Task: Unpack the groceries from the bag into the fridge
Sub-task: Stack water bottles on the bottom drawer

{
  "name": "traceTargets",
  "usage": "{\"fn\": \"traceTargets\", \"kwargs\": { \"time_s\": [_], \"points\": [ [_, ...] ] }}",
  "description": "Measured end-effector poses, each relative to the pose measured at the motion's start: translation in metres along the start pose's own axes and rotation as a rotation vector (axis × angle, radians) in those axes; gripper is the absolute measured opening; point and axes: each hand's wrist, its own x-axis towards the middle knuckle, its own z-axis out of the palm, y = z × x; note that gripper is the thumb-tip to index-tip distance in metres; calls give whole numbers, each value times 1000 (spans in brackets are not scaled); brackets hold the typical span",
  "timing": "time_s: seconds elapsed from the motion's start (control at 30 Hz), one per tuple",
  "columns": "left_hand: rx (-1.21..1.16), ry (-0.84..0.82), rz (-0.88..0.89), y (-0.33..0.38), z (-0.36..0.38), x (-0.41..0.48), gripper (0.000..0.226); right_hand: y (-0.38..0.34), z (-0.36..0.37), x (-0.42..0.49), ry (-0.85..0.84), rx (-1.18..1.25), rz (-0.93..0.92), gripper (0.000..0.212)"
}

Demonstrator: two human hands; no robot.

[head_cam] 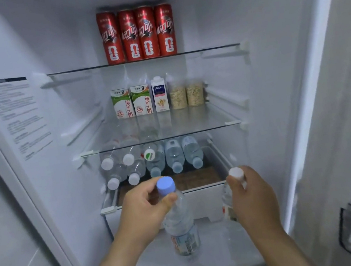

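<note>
Fridge (pixel 71 117) open, three levels.
- Top shelf (pixel 214 48), top centre: four red cans (pixel 138 33) in a row.
- Middle shelf (pixel 202 121), left to right: two green-white milk cartons (pixel 131 102), one white carton (pixel 159 94), two clear jars (pixel 187 95) of pale grain.
- Tray (pixel 203 199) below: water bottles (pixel 151 159) on their sides, caps toward the camera. White caps left, stacked two high; one green-white cap in the middle; blue caps right. Brown tray base shows in front.

Hard to read:
- Label sheet (pixel 18 116) on the left wall; text blurred.
- Rear of the lying bottles only shows as a smear through the middle shelf glass.
- Door bin (pixel 350 227), lower right, cut by the frame edge.

Task items:
- Left grip (pixel 144 204) clenched round the neck of the blue-cap bottle (pixel 179 224), lower centre, in front of the tray. Clear, near upright, colour label near the base. Can't tell if it touches the fridge floor.
- Right grip (pixel 253 192) grasps the white-cap bottle (pixel 236 172) at the neck, right of centre. Body mostly covered by the hand; a red-white label edge shows.
</note>
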Motion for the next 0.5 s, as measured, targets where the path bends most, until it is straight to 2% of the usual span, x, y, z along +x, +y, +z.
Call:
{"fn": "traceTargets", "kwargs": {
  "time_s": [0.27,0.4,0.5],
  "points": [
    [-24,-38,74,-14,-7,40,34,3,14,31,-37,-57,31,8],
    [-51,-48,83,-22,-7,50,33,8,19,37,-60,-138,78,21],
    [-74,-60,84,-26,-7,55,36,7,19,42,-55,-131,84,9]
  ]
}}
